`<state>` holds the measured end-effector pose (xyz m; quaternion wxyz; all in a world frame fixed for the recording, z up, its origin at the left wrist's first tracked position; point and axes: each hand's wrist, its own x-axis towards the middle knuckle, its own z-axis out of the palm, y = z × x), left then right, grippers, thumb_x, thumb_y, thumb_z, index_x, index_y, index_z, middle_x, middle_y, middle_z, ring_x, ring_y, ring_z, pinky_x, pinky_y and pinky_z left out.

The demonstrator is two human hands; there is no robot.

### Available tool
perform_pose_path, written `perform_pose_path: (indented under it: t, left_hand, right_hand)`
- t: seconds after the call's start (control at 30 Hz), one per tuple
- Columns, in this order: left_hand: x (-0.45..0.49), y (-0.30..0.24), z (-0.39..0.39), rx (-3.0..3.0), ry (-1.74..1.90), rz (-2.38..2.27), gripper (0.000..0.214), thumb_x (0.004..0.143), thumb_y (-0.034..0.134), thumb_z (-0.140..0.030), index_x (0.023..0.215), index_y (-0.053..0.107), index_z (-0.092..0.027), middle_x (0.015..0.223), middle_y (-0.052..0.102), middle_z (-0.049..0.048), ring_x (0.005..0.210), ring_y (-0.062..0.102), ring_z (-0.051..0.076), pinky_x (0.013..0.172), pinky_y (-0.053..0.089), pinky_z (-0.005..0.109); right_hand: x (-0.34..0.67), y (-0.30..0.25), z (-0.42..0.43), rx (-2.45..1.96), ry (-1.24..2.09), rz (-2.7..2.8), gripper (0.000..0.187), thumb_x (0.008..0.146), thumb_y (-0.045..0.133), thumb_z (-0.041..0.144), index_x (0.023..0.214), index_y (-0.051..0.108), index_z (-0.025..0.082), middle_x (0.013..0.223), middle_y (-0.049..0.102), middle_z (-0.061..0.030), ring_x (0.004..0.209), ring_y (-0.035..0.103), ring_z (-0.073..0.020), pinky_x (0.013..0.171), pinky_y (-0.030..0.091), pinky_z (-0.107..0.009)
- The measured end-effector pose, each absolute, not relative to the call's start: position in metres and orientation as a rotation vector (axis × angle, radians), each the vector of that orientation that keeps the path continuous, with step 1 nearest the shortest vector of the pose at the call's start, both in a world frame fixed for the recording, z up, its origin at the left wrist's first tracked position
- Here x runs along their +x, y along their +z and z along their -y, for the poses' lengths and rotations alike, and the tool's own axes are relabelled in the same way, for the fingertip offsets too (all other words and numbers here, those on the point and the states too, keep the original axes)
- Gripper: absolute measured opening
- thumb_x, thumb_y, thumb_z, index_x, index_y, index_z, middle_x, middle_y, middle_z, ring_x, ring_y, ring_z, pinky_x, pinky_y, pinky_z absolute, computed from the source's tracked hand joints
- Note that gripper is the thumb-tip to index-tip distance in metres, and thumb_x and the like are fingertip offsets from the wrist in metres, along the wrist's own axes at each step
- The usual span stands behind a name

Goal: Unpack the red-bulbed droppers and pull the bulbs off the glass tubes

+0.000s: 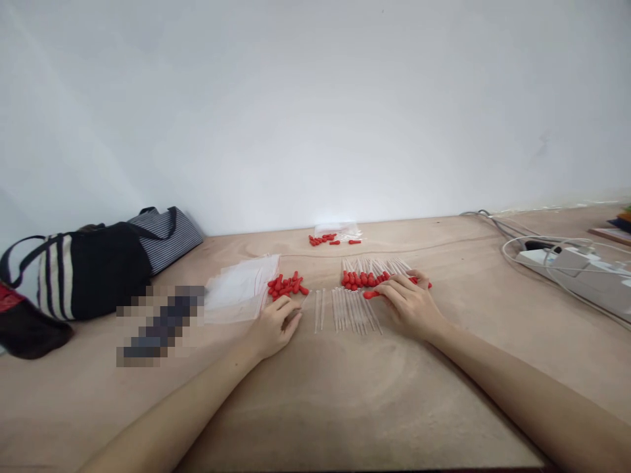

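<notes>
My left hand [276, 325] rests on the wooden table [315, 394] with its fingers curled, just below a small heap of red rubber bulbs [287, 284]; whether it pinches anything I cannot make out. My right hand [409, 303] lies over a row of clear glass droppers [352, 310], fingertips on one red-bulbed dropper [371, 295]. Behind the fingers sits a row of droppers fitted with red bulbs [367, 276].
Clear zip bags [241, 289] lie left of the heap. More red bulbs on a bag [335, 236] sit near the wall. Striped and black bags [93, 266] stand at the left. A white power strip with cables [566, 259] is at the right.
</notes>
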<state>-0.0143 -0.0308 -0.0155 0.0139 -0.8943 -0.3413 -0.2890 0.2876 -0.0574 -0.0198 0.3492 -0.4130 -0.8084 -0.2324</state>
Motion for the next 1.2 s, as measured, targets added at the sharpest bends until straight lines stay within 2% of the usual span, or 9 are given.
perform_pose_path:
  t: [0.2, 0.57, 0.67, 0.83, 0.93, 1.07, 1.2]
  left_hand:
    - [0.015, -0.012, 0.038, -2.868, -0.935, 1.295, 0.016, 0.081, 0.043, -0.021, 0.085, 0.058, -0.015, 0.068, 0.055, 0.0012, 0.054, 0.051, 0.010, 0.052, 0.043, 0.021]
    - [0.038, -0.016, 0.039, -2.900, -1.100, 1.614, 0.015, 0.082, 0.042, -0.023, 0.083, 0.057, -0.017, 0.072, 0.061, 0.0013, 0.063, 0.057, 0.013, 0.057, 0.045, 0.024]
    - [0.036, -0.018, 0.039, -2.819, -1.141, 1.517, 0.014, 0.082, 0.044, -0.025, 0.086, 0.056, -0.016, 0.076, 0.059, 0.0027, 0.063, 0.054, 0.014, 0.058, 0.045, 0.026]
    - [0.042, -0.018, 0.038, -2.850, -1.121, 1.130, 0.019, 0.080, 0.052, -0.027, 0.097, 0.055, -0.018, 0.089, 0.058, 0.0052, 0.086, 0.053, 0.019, 0.077, 0.043, 0.033]
    - [0.047, -0.017, 0.035, -2.882, -1.129, 1.028, 0.022, 0.080, 0.055, -0.030, 0.099, 0.056, -0.019, 0.090, 0.057, 0.0053, 0.087, 0.052, 0.018, 0.077, 0.043, 0.032]
    - [0.051, -0.017, 0.032, -2.850, -1.138, 0.999, 0.019, 0.083, 0.050, -0.033, 0.094, 0.059, -0.020, 0.086, 0.058, 0.0042, 0.082, 0.052, 0.017, 0.075, 0.041, 0.031]
    - [0.049, -0.015, 0.035, -2.760, -1.038, 1.008, 0.019, 0.085, 0.047, -0.031, 0.080, 0.063, -0.021, 0.075, 0.062, 0.0020, 0.076, 0.051, 0.017, 0.072, 0.035, 0.033]
  right_hand:
    - [0.287, -0.021, 0.057, -1.075, -0.583, 2.104, 0.021, 0.080, 0.039, 0.008, 0.085, 0.056, 0.019, 0.081, 0.064, -0.0018, 0.081, 0.052, -0.0145, 0.083, 0.020, -0.034]
    - [0.282, -0.022, 0.061, -1.117, -0.574, 2.097, 0.025, 0.080, 0.039, 0.010, 0.093, 0.057, 0.019, 0.084, 0.062, -0.0043, 0.075, 0.052, -0.0143, 0.081, 0.020, -0.035]
    - [0.275, -0.025, 0.061, -1.117, -0.521, 2.075, 0.022, 0.082, 0.039, 0.012, 0.090, 0.058, 0.020, 0.081, 0.062, -0.0030, 0.072, 0.052, -0.0128, 0.080, 0.020, -0.034]
    - [0.257, -0.032, 0.059, -1.076, -0.497, 2.076, 0.017, 0.085, 0.043, 0.021, 0.082, 0.060, 0.018, 0.074, 0.062, -0.0017, 0.065, 0.050, -0.0108, 0.077, 0.021, -0.032]
    - [0.248, -0.032, 0.059, -1.073, -0.518, 2.078, 0.018, 0.085, 0.044, 0.023, 0.079, 0.060, 0.018, 0.069, 0.060, -0.0004, 0.062, 0.049, -0.0103, 0.075, 0.020, -0.032]
    - [0.240, -0.028, 0.062, -1.093, -0.555, 2.082, 0.021, 0.086, 0.043, 0.024, 0.075, 0.060, 0.019, 0.064, 0.058, 0.0008, 0.060, 0.048, -0.0097, 0.070, 0.020, -0.031]
    - [0.241, -0.024, 0.063, -1.072, -0.622, 2.117, 0.024, 0.085, 0.041, 0.022, 0.070, 0.059, 0.019, 0.059, 0.056, 0.0017, 0.056, 0.044, -0.0088, 0.065, 0.019, -0.030]
